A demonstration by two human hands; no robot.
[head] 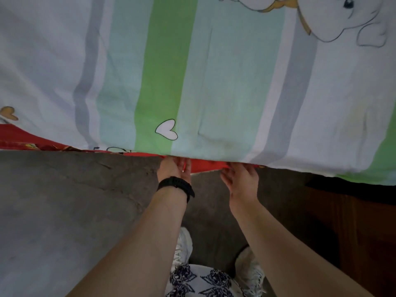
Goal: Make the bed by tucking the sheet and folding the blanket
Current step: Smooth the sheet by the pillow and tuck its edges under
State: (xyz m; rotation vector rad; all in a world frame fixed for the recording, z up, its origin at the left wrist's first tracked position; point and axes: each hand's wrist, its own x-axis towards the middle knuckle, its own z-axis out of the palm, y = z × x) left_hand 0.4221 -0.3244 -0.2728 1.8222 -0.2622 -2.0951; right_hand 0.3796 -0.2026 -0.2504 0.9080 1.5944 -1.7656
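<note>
Both hands reach under the bed's near edge. The left hand (pixel 174 168), a black band (pixel 176 186) on its wrist, has its fingers curled on the red sheet (pixel 203 165); the right hand (pixel 241 179) seems to pinch the same red edge, though its fingertips are hidden. The striped cartoon blanket (pixel 192 71) lies spread above, overhanging the sheet. Grey floor (pixel 64 200) lies below.

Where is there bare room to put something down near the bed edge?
The grey concrete floor left of the left hand lies bare below the red sheet. It is crowded by the right hand, the white shoes and the brown wooden panel.
</note>
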